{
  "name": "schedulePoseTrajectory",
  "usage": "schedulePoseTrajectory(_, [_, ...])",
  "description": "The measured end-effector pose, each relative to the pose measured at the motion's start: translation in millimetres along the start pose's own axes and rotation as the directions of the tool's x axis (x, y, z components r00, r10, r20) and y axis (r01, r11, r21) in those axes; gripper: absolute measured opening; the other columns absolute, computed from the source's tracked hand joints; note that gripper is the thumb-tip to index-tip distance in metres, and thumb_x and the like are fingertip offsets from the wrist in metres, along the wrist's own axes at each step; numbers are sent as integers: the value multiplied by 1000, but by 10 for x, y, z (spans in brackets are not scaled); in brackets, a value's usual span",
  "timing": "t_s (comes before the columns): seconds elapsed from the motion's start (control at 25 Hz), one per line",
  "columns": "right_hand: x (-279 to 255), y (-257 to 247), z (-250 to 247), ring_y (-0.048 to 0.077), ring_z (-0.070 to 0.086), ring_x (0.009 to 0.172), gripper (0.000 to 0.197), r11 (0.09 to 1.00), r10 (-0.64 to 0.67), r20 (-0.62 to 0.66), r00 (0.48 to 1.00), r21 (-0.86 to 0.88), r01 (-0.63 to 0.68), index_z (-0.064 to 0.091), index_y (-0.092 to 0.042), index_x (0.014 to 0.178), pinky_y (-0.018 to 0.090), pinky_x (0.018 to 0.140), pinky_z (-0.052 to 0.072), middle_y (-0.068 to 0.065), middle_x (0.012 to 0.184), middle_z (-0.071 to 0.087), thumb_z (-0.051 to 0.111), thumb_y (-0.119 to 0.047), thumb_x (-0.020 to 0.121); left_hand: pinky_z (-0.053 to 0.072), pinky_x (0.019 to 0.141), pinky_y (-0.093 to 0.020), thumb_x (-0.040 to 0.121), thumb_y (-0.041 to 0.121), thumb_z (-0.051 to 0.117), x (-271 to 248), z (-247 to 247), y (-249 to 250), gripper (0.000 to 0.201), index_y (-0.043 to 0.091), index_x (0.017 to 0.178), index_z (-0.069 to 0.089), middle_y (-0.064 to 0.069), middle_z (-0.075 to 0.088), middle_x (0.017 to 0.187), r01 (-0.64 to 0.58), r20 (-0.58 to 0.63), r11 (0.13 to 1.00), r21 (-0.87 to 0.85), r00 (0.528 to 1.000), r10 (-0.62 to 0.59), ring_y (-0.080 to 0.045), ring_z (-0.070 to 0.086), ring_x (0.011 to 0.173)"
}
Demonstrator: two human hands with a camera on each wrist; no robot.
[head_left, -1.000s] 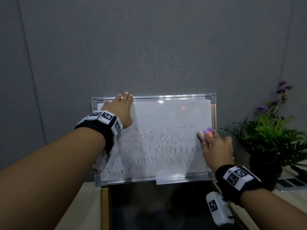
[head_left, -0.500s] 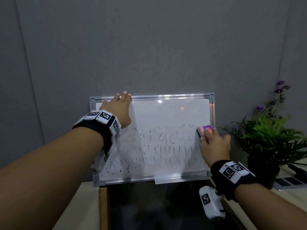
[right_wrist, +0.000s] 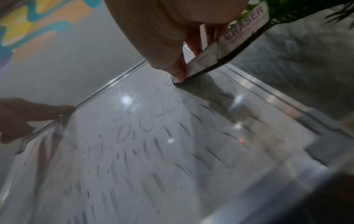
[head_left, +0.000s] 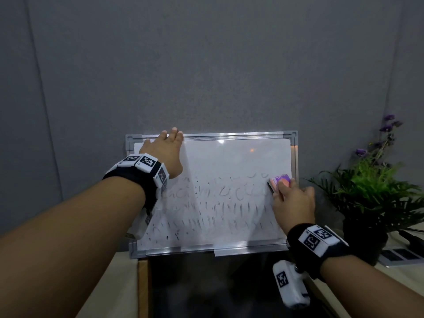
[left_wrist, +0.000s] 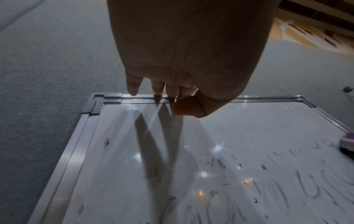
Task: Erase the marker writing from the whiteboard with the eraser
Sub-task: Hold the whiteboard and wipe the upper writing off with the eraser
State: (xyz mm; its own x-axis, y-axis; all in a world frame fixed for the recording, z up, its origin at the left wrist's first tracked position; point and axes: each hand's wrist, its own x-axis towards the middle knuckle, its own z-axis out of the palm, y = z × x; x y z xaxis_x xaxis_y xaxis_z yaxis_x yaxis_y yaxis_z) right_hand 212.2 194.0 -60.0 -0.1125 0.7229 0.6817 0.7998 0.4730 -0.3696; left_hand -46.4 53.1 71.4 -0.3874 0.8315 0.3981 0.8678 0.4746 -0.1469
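Holding almost the same spot as a second ago, the eraser [head_left: 280, 181] sits at the board's [head_left: 229, 161] right edge, gripped by the right hand [head_left: 293, 200]. Left hand [left_wrist: 184, 60] pinches the far rail. Right wrist: pad meets board (smears remain, so much is left).
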Motion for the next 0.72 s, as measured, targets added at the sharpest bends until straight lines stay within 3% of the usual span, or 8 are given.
schedulePoseTrajectory(0.2, [27,-83,13,29,38,100,25,995,-77,32,997,-54,78,62,-20,113,40,85,47,3,134,53,55,-24,89,14,117,-50,83,13,45,-2,-12,-6,87,18,152,-8,2,-10,161,3,15,1000,-3,1000,-3,-21,-1,147])
schedulePoseTrajectory(0.44, [93,0,8,30,38,94,25,996,-73,-43,996,-61,70,65,-16,109,40,83,44,7,125,57,59,-21,86,14,117,-49,83,13,44,-5,1,-11,86,18,152,-7,2,-10,161,-3,15,1000,-8,1000,3,-21,-1,147])
schedulePoseTrajectory(0.6, [81,-99,48,26,36,101,35,997,-61,40,997,-44,63,56,-22,123,43,86,48,6,132,51,55,-27,88,14,117,-50,84,14,44,-15,-15,-8,86,18,152,-7,2,-10,161,3,13,1000,-2,1000,-3,-21,-1,147])
schedulePoseTrajectory(0.72, [-35,-11,34,29,39,102,32,982,-145,40,989,-116,148,60,-19,120,41,87,45,6,138,50,57,-23,88,15,117,-49,83,14,45,-17,-11,-5,86,18,152,-7,2,-9,161,3,12,1000,0,1000,-3,-21,0,147])
